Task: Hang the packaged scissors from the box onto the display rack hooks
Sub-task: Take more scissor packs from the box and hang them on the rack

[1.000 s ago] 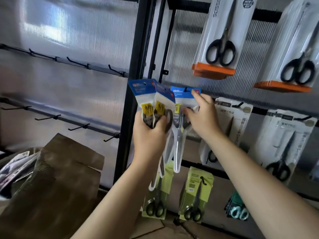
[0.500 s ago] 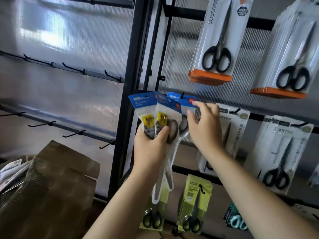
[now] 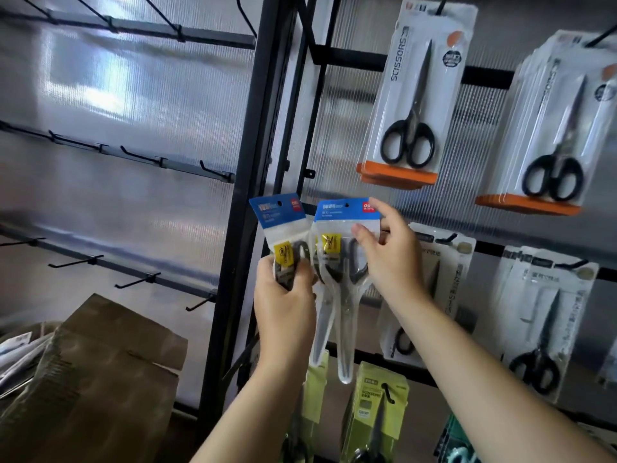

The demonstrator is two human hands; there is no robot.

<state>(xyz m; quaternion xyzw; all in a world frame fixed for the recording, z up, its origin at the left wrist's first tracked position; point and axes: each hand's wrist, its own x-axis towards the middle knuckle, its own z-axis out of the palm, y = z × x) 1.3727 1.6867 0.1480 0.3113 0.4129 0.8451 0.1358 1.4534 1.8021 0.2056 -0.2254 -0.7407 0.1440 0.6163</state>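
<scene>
wall: ribbed translucent panels [image 3: 140, 202] | light: bright glare patch [image 3: 83, 81] upper-left

A translucent ribbed panel [image 3: 133, 111] backs the shelving, split by a black upright post [image 3: 253, 162]. At upper right hang 2 lots of black-handled scissors in white blister packs with orange bases: a "SCISSORS" pack [image 3: 417, 95] and a stacked lot [image 3: 561, 128]. Below them hang 2 more lots of white packs [image 3: 547, 322]. Lower still are 2 lime-green packs [image 3: 377, 416] and a teal item [image 3: 457, 442], partly cut off. Loose white packets [image 3: 16, 355] lie at the far left edge.
</scene>
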